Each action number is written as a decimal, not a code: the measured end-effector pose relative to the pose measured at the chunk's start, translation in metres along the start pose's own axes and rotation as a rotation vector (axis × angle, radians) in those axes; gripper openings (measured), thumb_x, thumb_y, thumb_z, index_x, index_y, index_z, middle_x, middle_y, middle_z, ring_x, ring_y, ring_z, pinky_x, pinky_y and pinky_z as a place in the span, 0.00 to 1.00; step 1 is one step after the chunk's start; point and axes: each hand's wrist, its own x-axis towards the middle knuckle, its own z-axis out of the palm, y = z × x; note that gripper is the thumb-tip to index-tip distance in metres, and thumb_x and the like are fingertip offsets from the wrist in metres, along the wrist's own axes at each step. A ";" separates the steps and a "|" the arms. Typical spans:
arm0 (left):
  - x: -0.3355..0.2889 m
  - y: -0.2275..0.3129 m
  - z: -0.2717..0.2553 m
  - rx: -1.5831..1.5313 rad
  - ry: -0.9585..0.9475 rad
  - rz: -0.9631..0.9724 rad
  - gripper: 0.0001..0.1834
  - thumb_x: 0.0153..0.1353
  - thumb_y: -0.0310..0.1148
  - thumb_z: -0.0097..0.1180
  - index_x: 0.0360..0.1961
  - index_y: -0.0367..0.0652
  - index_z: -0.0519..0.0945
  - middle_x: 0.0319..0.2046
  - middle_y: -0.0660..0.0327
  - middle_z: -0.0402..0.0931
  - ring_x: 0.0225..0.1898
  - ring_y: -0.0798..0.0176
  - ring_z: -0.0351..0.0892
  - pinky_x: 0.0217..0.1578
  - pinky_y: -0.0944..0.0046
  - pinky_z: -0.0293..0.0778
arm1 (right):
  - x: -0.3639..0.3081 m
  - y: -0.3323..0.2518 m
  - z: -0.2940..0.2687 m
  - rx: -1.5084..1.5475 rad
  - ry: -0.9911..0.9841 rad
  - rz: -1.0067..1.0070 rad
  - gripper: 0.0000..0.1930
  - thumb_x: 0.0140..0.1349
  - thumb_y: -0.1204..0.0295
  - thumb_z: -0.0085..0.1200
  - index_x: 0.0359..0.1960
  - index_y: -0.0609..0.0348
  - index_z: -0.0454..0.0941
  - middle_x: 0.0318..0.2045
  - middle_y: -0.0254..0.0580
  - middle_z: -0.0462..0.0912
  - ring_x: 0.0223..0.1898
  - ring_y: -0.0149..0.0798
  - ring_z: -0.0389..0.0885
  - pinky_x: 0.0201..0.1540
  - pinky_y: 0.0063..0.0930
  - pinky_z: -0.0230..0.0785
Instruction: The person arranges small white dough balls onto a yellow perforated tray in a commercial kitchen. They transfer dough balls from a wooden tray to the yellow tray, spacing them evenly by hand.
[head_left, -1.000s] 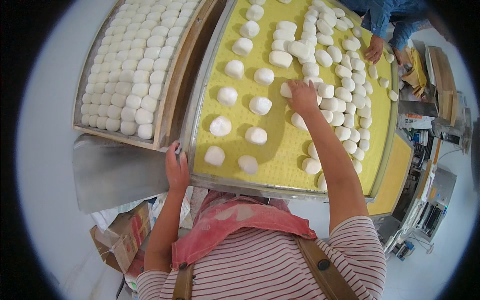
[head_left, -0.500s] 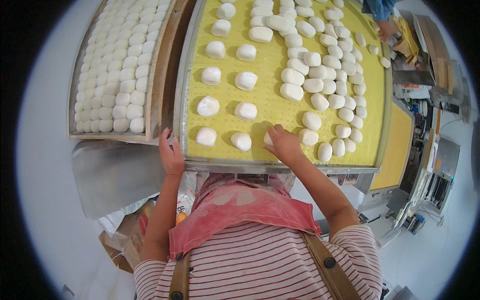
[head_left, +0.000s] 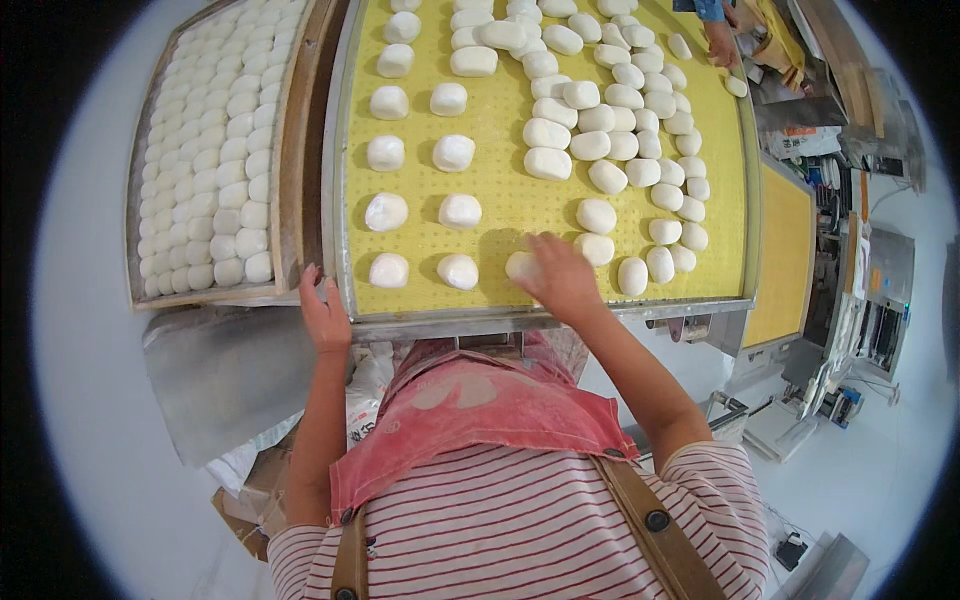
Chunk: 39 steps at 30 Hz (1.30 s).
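White rounded dough pieces lie on a yellow dotted tray (head_left: 500,290) with a metal rim. Two spaced columns of them stand at its left, and looser groups fill the middle and right. My right hand (head_left: 562,277), slightly blurred, hovers over the near edge with fingers apart. Just left of its fingertips a dough piece (head_left: 521,266) rests on the tray, partly covered by the hand. Whether they still touch is hard to see. My left hand (head_left: 324,312) is open, fingers stretched upward, at the tray's near left corner, and holds nothing.
A wooden-framed tray (head_left: 288,150) packed with dough pieces stands at the left, above a grey metal sheet (head_left: 225,375). Another person's hand (head_left: 720,45) reaches in at the far right. A yellow panel (head_left: 780,255) and metal equipment (head_left: 890,270) stand to the right.
My right hand has loosened from the dough piece and drawn slightly to the right. The piece stays in place. The whole view has shifted a little, and my left hand stays by the corner.
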 end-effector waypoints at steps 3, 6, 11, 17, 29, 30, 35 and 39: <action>0.001 0.005 -0.001 -0.006 -0.004 -0.010 0.22 0.69 0.32 0.47 0.60 0.32 0.68 0.56 0.45 0.72 0.58 0.48 0.71 0.60 0.53 0.64 | -0.014 0.038 -0.009 -0.095 0.080 0.198 0.31 0.53 0.66 0.65 0.58 0.57 0.69 0.56 0.54 0.73 0.61 0.53 0.69 0.60 0.45 0.65; 0.000 -0.003 -0.002 0.009 -0.003 0.010 0.22 0.69 0.33 0.47 0.60 0.32 0.68 0.56 0.45 0.72 0.57 0.48 0.71 0.60 0.53 0.64 | -0.041 0.062 -0.007 -0.255 0.001 0.049 0.31 0.50 0.68 0.64 0.58 0.59 0.70 0.52 0.51 0.73 0.54 0.54 0.72 0.53 0.48 0.68; 0.000 0.001 -0.003 0.006 -0.027 0.004 0.22 0.69 0.33 0.46 0.61 0.32 0.67 0.56 0.44 0.72 0.58 0.47 0.71 0.61 0.53 0.63 | -0.043 0.071 -0.003 -0.285 -0.222 0.162 0.28 0.51 0.71 0.64 0.55 0.58 0.71 0.48 0.50 0.76 0.48 0.53 0.76 0.49 0.47 0.72; 0.002 -0.003 -0.002 -0.019 -0.004 0.004 0.22 0.68 0.33 0.47 0.60 0.31 0.67 0.56 0.43 0.71 0.58 0.45 0.70 0.61 0.53 0.63 | 0.012 0.057 -0.013 -0.206 -0.225 0.132 0.28 0.53 0.65 0.63 0.56 0.58 0.70 0.44 0.51 0.78 0.46 0.51 0.80 0.47 0.43 0.75; 0.001 -0.002 -0.003 -0.019 0.014 0.005 0.22 0.68 0.33 0.48 0.60 0.32 0.68 0.56 0.44 0.72 0.58 0.45 0.71 0.61 0.53 0.63 | 0.086 0.021 0.023 -0.206 -0.321 -0.013 0.24 0.56 0.61 0.62 0.50 0.58 0.69 0.41 0.49 0.76 0.38 0.52 0.82 0.35 0.46 0.77; 0.002 0.000 -0.003 -0.017 0.011 0.007 0.22 0.68 0.33 0.48 0.60 0.32 0.68 0.56 0.44 0.71 0.58 0.45 0.71 0.61 0.53 0.63 | 0.089 0.021 0.024 -0.216 -0.315 0.000 0.24 0.56 0.61 0.62 0.50 0.58 0.69 0.41 0.49 0.76 0.37 0.53 0.82 0.35 0.45 0.77; 0.001 -0.002 -0.002 -0.003 0.015 0.034 0.22 0.68 0.33 0.48 0.60 0.32 0.68 0.56 0.43 0.71 0.58 0.45 0.71 0.61 0.53 0.63 | 0.096 0.020 0.028 -0.205 -0.304 0.065 0.21 0.57 0.61 0.61 0.47 0.58 0.69 0.41 0.50 0.76 0.37 0.53 0.82 0.36 0.46 0.77; 0.001 -0.005 -0.003 -0.004 0.000 0.003 0.22 0.68 0.32 0.48 0.60 0.32 0.68 0.55 0.43 0.72 0.57 0.45 0.71 0.60 0.53 0.63 | 0.105 0.005 -0.003 -0.177 -0.308 0.049 0.21 0.60 0.63 0.58 0.51 0.59 0.70 0.45 0.49 0.75 0.47 0.51 0.79 0.43 0.46 0.75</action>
